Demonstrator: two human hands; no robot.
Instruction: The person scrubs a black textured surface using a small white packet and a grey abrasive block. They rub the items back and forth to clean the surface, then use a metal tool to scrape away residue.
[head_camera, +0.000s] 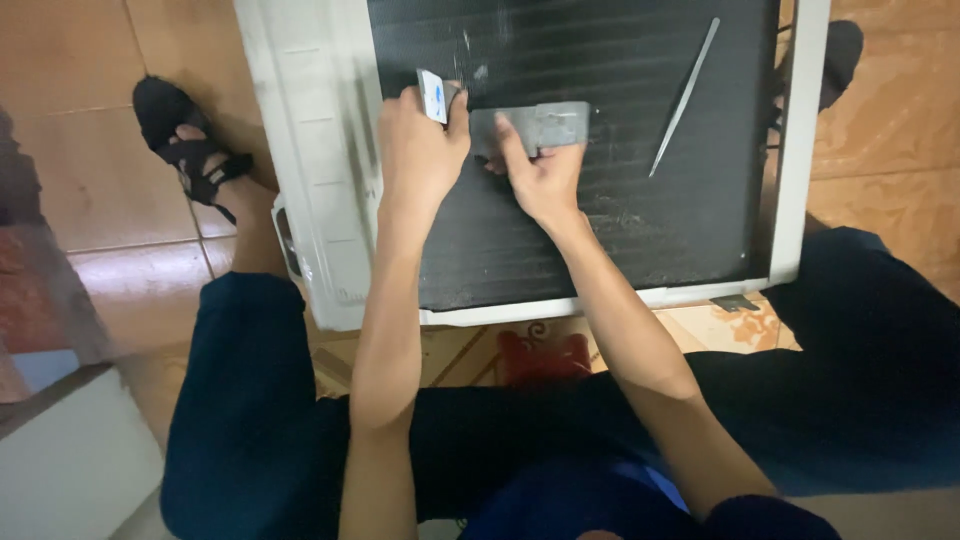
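The biggest thing is the air conditioner unit (310, 200), a white casing that lies flat on the tiled floor (80, 120) between the person's legs. Inside this casing the dark finned coil (620, 230) faces upward, and some pale scratches and bent places show on the fins.

On the coil, toward the upper right side of it, a long thin metal tool (685, 95) lies loose and slanted, well apart from both hands.

Near the upper middle of the coil a flat grey metal plate (545, 125) rests on the fins. The right hand (540, 175) presses on its lower left part with the fingers stretched out, almost flat, not wrapped around it.

Just beside the plate, to its left, the left hand (420, 150) is closed around a small white and blue card-like piece (433, 97), which stands up from the fist.

I judge the step in hand is working on the fins with the plate as a guide. The next move needs a steady plate and light pressure, because such fins bend easily.
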